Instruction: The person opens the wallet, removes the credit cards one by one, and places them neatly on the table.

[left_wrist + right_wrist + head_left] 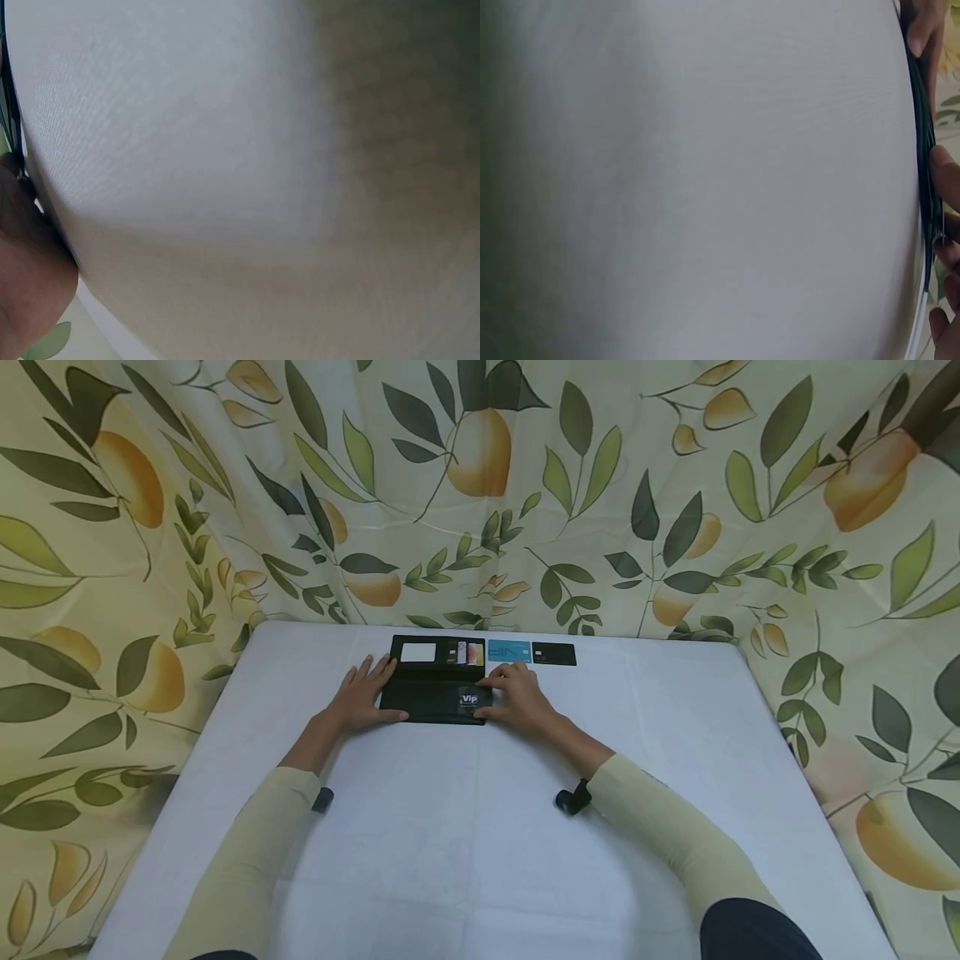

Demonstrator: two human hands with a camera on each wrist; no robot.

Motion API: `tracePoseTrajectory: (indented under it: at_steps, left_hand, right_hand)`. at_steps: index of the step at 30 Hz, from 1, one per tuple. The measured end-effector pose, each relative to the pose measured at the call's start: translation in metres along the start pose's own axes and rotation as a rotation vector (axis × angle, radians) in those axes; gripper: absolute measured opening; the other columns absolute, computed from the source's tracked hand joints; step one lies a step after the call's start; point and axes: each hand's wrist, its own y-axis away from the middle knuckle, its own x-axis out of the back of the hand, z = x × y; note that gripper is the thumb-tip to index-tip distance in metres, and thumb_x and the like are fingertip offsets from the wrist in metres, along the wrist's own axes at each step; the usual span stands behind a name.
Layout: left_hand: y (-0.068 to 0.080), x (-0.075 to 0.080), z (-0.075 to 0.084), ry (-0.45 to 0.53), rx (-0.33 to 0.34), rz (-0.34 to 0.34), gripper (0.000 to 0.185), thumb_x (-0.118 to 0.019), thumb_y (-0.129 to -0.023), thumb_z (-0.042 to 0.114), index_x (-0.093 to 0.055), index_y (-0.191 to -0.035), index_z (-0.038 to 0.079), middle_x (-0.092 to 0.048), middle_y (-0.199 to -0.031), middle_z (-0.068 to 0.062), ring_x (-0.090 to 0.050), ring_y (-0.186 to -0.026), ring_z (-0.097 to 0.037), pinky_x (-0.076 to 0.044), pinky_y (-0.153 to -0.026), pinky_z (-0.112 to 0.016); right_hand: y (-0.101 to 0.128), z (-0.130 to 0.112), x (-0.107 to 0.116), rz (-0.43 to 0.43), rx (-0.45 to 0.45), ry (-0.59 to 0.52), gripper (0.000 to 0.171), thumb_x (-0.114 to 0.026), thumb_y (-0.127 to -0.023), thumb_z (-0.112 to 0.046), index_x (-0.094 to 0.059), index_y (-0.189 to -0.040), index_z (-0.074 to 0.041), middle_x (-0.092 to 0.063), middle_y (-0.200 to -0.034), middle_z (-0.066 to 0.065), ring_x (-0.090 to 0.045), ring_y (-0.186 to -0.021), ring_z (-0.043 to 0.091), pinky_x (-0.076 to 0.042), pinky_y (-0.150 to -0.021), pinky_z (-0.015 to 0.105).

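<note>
The left hand (365, 692) is lying flat, fingers straight, its grip released, steadying the left edge of the open black wallet (438, 681) on the white tabletop (465, 827). The right hand (520, 695) is pinching a VIP card (470, 699) at the wallet's near flap. Just right, a blue card (509, 652) and a black card (554, 654) are lying flat.

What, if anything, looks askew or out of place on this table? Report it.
Nothing stands out. The open black wallet lies flat and square near the table's far edge, with the left hand and right hand resting on its ends. A blue card and a black card lie neatly in line beside it.
</note>
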Motion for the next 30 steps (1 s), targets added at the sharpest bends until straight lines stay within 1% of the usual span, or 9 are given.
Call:
tracePoseTrajectory:
  at_steps: [4,7,10,12,15,18,22,29,30]
  left_hand:
    - [0.001,-0.002,-0.003,0.003,-0.014,0.008,0.117,-0.07,-0.088,0.065,-0.012,-0.169,0.004,-0.006,-0.175,-0.018,0.006,-0.159,-0.042,0.004,-0.125,-0.06]
    - [0.001,-0.005,-0.006,-0.002,-0.008,0.001,0.116,-0.071,-0.088,0.063,-0.01,-0.169,0.006,-0.005,-0.175,-0.017,0.007,-0.159,-0.042,0.005,-0.125,-0.06]
    - [0.002,-0.005,-0.005,0.002,-0.007,0.001,0.116,-0.071,-0.088,0.063,-0.01,-0.169,0.006,-0.005,-0.175,-0.017,0.008,-0.159,-0.041,0.005,-0.125,-0.06]
    - [0.003,-0.002,0.0,0.011,-0.009,0.008,0.116,-0.071,-0.088,0.063,-0.011,-0.169,0.004,-0.006,-0.175,-0.018,0.007,-0.159,-0.042,0.004,-0.125,-0.06]
    - [0.005,0.001,0.006,0.016,-0.018,0.016,0.118,-0.069,-0.088,0.067,-0.013,-0.168,0.003,-0.007,-0.175,-0.02,0.005,-0.159,-0.044,0.003,-0.125,-0.061]
    - [0.006,0.002,0.008,0.034,-0.02,0.025,0.117,-0.071,-0.087,0.066,-0.014,-0.167,0.001,-0.008,-0.174,-0.021,0.004,-0.159,-0.045,0.003,-0.125,-0.061]
    - [0.006,0.002,0.009,0.034,-0.021,0.031,0.115,-0.072,-0.088,0.062,-0.015,-0.167,0.001,-0.009,-0.174,-0.021,0.003,-0.159,-0.045,0.002,-0.125,-0.062]
    - [0.004,-0.001,0.003,0.02,-0.031,0.027,0.12,-0.066,-0.087,0.074,-0.013,-0.168,0.003,-0.007,-0.175,-0.02,0.005,-0.159,-0.044,0.004,-0.125,-0.061]
    - [0.004,-0.001,0.004,0.026,-0.033,0.03,0.12,-0.067,-0.087,0.073,-0.014,-0.168,0.002,-0.008,-0.175,-0.02,0.005,-0.159,-0.044,0.003,-0.125,-0.062]
  right_hand:
    - [0.002,0.004,0.001,-0.002,0.004,-0.002,0.057,-0.09,-0.084,-0.044,-0.077,-0.129,-0.013,-0.064,-0.124,0.009,-0.046,-0.114,0.028,-0.038,-0.096,0.048]
    - [0.004,0.005,0.0,-0.003,0.01,-0.011,0.057,-0.091,-0.083,-0.044,-0.077,-0.129,-0.013,-0.063,-0.124,0.009,-0.046,-0.113,0.028,-0.038,-0.095,0.047]
    - [0.007,0.006,0.002,0.005,0.019,-0.007,0.056,-0.091,-0.083,-0.044,-0.077,-0.128,-0.013,-0.063,-0.122,0.009,-0.046,-0.112,0.028,-0.038,-0.094,0.047]
    - [0.008,0.008,0.004,0.011,0.025,0.0,0.056,-0.091,-0.084,-0.043,-0.077,-0.128,-0.013,-0.063,-0.122,0.008,-0.046,-0.112,0.028,-0.038,-0.094,0.047]
    - [0.011,0.011,0.008,0.012,0.025,0.007,0.056,-0.091,-0.084,-0.043,-0.077,-0.129,-0.013,-0.063,-0.123,0.009,-0.047,-0.114,0.029,-0.038,-0.096,0.049]
    - [0.013,0.013,0.011,0.011,0.021,0.005,0.057,-0.091,-0.083,-0.043,-0.077,-0.13,-0.013,-0.063,-0.124,0.01,-0.047,-0.117,0.031,-0.038,-0.098,0.05]
    - [0.016,0.016,0.014,0.012,0.006,0.007,0.059,-0.091,-0.083,-0.044,-0.076,-0.131,-0.013,-0.063,-0.126,0.011,-0.047,-0.117,0.031,-0.038,-0.099,0.051]
    - [0.018,0.027,0.02,0.035,-0.015,0.03,0.061,-0.09,-0.084,-0.042,-0.074,-0.134,-0.012,-0.062,-0.131,0.013,-0.045,-0.117,0.032,-0.037,-0.101,0.054]
    - [0.018,0.028,0.021,0.041,-0.018,0.035,0.061,-0.09,-0.085,-0.042,-0.073,-0.135,-0.012,-0.062,-0.132,0.014,-0.045,-0.118,0.033,-0.037,-0.101,0.054]
